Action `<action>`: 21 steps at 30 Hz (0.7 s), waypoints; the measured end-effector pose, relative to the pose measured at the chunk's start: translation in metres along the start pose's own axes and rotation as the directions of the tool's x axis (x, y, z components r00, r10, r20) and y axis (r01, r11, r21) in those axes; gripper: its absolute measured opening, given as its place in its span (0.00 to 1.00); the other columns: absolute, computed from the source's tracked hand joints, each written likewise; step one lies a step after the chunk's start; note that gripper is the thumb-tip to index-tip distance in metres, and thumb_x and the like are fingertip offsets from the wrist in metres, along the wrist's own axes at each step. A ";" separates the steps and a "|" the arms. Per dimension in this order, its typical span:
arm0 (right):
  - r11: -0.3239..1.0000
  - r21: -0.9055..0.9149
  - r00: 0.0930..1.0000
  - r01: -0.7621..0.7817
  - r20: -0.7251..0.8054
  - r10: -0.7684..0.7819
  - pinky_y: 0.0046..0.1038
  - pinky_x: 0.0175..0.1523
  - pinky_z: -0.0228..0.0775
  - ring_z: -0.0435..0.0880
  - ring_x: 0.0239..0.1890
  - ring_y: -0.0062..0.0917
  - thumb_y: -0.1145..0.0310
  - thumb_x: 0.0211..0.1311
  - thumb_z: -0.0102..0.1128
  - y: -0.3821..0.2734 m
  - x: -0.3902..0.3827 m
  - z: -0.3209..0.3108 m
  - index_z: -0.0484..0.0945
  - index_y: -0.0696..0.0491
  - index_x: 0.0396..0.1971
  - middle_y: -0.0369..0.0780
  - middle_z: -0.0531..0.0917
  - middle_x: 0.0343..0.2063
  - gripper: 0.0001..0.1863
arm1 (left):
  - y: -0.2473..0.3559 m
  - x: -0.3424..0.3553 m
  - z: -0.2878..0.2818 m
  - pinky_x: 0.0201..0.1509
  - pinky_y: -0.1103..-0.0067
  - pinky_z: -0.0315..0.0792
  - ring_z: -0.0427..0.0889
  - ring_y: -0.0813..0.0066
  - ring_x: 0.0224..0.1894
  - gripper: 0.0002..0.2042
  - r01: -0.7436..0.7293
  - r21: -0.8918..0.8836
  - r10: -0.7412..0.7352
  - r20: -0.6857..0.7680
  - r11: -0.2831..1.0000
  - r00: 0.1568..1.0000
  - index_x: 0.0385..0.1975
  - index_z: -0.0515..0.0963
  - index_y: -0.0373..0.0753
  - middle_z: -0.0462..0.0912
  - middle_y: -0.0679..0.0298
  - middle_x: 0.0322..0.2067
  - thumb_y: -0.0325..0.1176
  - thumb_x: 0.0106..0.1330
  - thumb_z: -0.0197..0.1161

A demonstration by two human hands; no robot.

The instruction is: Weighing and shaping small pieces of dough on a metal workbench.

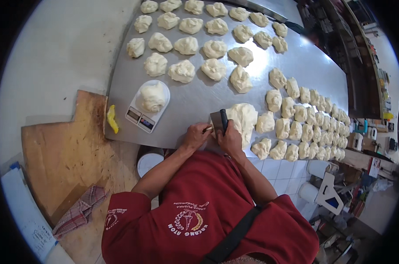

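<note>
My right hand is closed around the black handle of a dough scraper, held near the table's front edge. Its blade stands on the left side of a large lump of dough. Close to the blade, my left hand has its fingers pinched together; a small pale bit shows at the fingertips, too small to name. Further left, a piece of dough rests on a white digital kitchen scale.
Rows of dough pieces cover the far part of the metal table; more dough pieces are packed along its right side. A yellow scrap lies at the left edge. Below stands a white-lidded bucket.
</note>
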State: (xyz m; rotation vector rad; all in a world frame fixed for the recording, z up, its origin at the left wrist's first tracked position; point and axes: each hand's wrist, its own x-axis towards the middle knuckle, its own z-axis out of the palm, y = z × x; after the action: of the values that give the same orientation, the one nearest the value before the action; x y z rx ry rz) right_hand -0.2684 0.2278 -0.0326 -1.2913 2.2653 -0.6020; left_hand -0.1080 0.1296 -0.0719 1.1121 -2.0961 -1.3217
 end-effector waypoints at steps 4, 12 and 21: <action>0.997 0.008 0.997 -0.077 0.026 0.076 0.54 0.33 0.74 0.84 0.30 0.60 0.61 0.66 0.63 -0.011 0.012 0.004 0.67 0.56 0.50 0.55 0.85 0.28 0.21 | -0.004 0.005 -0.017 0.38 0.67 0.78 0.86 0.57 0.32 0.11 -0.111 0.068 0.118 -0.116 0.992 0.986 0.43 0.88 0.37 0.90 0.59 0.34 0.29 0.62 0.70; 0.987 0.063 0.987 -0.149 0.075 0.144 0.50 0.36 0.75 0.85 0.31 0.54 0.61 0.65 0.66 -0.014 0.020 0.006 0.69 0.57 0.47 0.56 0.84 0.29 0.20 | -0.029 0.045 -0.175 0.62 0.60 0.66 0.78 0.62 0.51 0.17 0.175 0.698 0.280 -0.487 0.694 0.827 0.54 0.88 0.45 0.84 0.66 0.45 0.33 0.65 0.68; 0.828 0.516 0.971 -0.221 0.196 0.138 0.37 0.44 0.79 0.85 0.36 0.38 0.63 0.64 0.72 0.000 0.024 -0.018 0.75 0.61 0.47 0.50 0.86 0.36 0.21 | 0.000 0.022 -0.055 0.57 0.65 0.77 0.82 0.52 0.50 0.18 -0.214 0.262 0.254 -0.131 0.941 0.958 0.54 0.81 0.37 0.85 0.52 0.49 0.28 0.64 0.62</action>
State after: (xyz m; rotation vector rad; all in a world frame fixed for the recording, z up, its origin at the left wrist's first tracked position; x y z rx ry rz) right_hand -0.2898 0.2098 -0.0222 -0.8029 1.8711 -0.9483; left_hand -0.0828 0.0820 -0.0478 0.9880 -2.2294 -0.8491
